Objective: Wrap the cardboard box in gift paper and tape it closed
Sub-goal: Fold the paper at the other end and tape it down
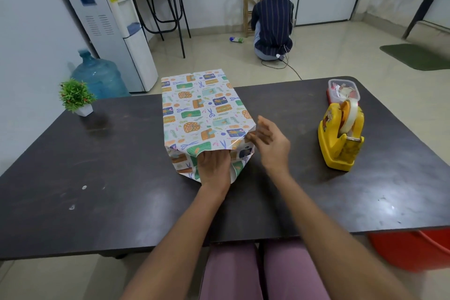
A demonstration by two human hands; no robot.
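At the centre of the frame a cardboard box [202, 109], fully covered in patterned gift paper [219, 105], lies lengthwise on the dark worktop [109, 153], its far end reaching past the worktop's far edge. Just below it, the left hand [214, 165] presses flat on the near end flap of the paper, its fingertips hidden under the paper's edge. Slightly right of centre, the right hand [270, 141] is beside the box's near right corner, fingers loosely spread and relaxed, touching or nearly touching the folded paper there; I cannot tell which. To the right stands a yellow tape dispenser [341, 136] with a clear roll, and behind it a small plastic container [343, 91]. A small potted plant [76, 97] sits at the left.
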